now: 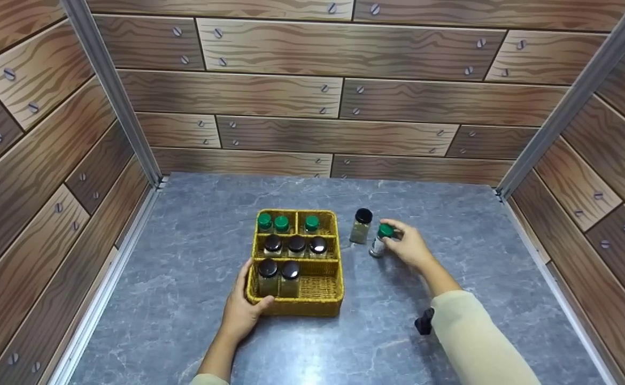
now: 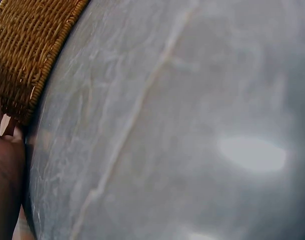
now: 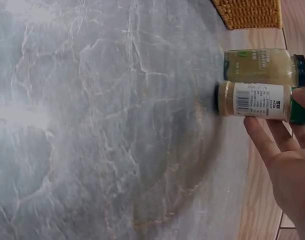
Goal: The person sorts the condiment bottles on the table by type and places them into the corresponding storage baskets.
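A yellow-brown woven basket (image 1: 308, 307) with compartments stands on the table. My left hand (image 1: 241, 313) grips its near left corner, thumb at the front rim and fingers along the left side. Three green-capped jars (image 1: 281, 224) stand in the back compartments, three black-capped jars (image 1: 296, 245) in the middle row and two larger black-capped jars (image 1: 268, 278) in front. To the right of the basket, my right hand (image 1: 409, 247) pinches a spice jar (image 3: 260, 101) by its green cap; a white barcode label shows. Beside that jar, a black-capped jar of powder (image 1: 360, 231) stands upright.
The grey marbled tabletop (image 1: 194, 240) is bounded by wood-patterned walls (image 1: 269, 96) at the back and sides, with metal posts at the back corners. A small black object (image 1: 424, 321) sits at the right sleeve's cuff.
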### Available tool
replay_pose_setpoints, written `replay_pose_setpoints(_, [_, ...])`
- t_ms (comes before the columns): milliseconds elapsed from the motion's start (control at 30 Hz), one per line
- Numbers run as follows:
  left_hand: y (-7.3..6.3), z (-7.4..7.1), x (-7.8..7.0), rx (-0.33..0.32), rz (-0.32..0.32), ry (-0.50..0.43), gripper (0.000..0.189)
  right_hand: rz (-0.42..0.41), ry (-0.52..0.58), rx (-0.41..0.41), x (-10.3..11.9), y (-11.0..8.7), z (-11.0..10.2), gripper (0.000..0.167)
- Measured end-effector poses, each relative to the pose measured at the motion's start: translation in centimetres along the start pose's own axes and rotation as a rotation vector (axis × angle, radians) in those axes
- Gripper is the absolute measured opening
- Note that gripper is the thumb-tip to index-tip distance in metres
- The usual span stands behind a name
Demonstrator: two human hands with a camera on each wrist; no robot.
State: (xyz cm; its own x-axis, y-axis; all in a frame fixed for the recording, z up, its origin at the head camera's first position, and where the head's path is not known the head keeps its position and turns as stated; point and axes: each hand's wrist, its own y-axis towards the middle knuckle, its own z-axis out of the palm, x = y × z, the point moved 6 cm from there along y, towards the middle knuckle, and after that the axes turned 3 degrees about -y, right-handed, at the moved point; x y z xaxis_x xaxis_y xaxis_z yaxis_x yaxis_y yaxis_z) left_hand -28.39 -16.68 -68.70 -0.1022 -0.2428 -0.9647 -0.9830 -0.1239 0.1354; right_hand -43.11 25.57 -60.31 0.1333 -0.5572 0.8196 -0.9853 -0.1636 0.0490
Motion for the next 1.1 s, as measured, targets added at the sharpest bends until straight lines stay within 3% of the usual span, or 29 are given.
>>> replay_pose_setpoints(533, [0.0, 0.1, 0.0, -0.002, 0.008, 0.010, 0.109, -0.019, 0.094, 0.079, 2.2, -1.1, -0.4, 0.055])
replay_pose_setpoints(1100, [0.0, 0.0, 0.2, -0.007, 0.007, 0.010, 0.109, -0.101, 0.049, 0.090, 5.3, -0.8, -0.1, 0.052])
